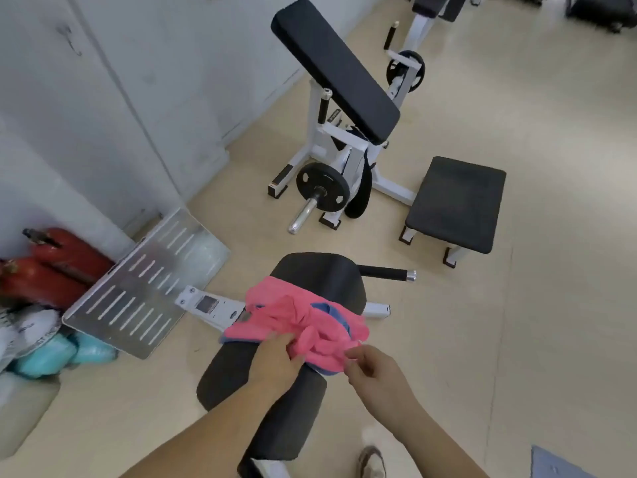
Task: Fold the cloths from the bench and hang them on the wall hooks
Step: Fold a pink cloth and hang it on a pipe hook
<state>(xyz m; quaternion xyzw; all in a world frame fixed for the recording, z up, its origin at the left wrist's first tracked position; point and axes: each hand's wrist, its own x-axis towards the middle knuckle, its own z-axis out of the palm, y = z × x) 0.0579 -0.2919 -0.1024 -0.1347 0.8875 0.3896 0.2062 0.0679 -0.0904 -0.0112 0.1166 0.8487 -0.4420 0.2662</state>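
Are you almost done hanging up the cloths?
Not nearly. Done: nothing yet; the wall hook is bare. In hand: the left hand grips the crumpled pink cloth on the bench. The right hand is at its edge, though whether it pinches is unclear. Left: fold it, fold the blue cloth underneath, and hang both.

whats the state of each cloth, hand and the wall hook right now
pink cloth, crumpled, unfolded, on the bench
blue cloth, mostly buried under the pink one
left hand, grips the pink cloth
right hand, fingers curled at the cloth's edge, grip unclear
wall hook, bare
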